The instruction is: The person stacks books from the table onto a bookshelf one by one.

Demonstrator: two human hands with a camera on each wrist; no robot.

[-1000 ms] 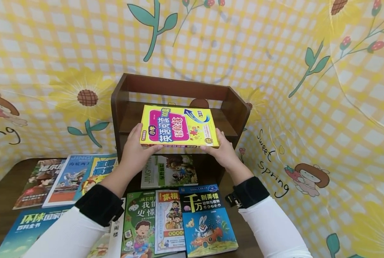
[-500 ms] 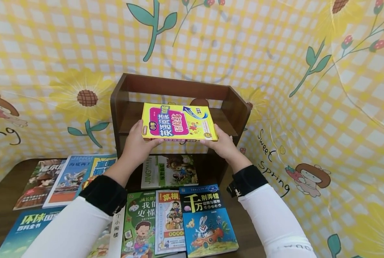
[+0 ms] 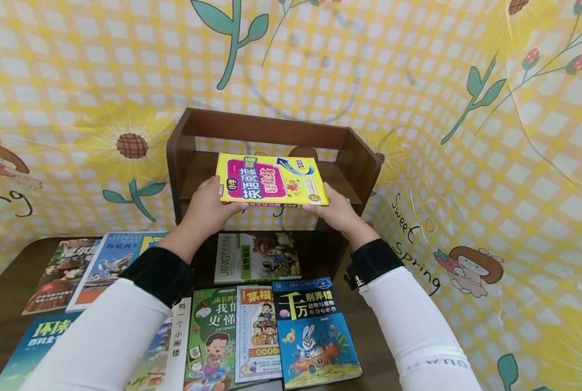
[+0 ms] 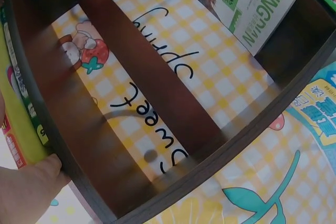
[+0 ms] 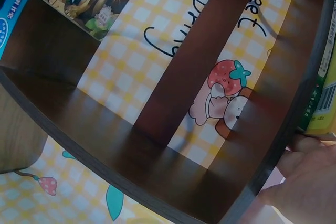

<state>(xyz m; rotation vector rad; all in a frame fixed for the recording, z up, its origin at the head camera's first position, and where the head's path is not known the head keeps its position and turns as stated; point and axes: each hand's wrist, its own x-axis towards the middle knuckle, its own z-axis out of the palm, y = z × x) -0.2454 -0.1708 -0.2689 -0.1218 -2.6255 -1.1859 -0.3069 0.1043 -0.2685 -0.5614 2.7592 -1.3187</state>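
A yellow book (image 3: pixel 271 178) with a pink title patch lies nearly flat between my two hands, at the upper board of a small brown bookshelf (image 3: pixel 347 182). My left hand (image 3: pixel 207 205) grips its left end, thumb along the front edge. At the right end my right hand (image 3: pixel 339 210) holds it in the same way. Whether the book touches the board cannot be seen. Both wrist views catch the yellow book (image 4: pixel 16 103) only at the edge, beside the bookshelf's board (image 5: pixel 294 114); a green and white strip shows next to it, perhaps another book.
A green-and-white book (image 3: pixel 257 257) lies on the lower level. In front are a green book (image 3: pixel 213 342), a comic-covered book (image 3: pixel 259 334) and a blue rabbit book (image 3: pixel 315 336). More books, such as a brown-covered one (image 3: pixel 66 277), lie on the dark tabletop (image 3: pixel 7 277) at left.
The yellow book has risen slightly and moved further back over the upper board, with both hands following. The books on the table have stayed in place.
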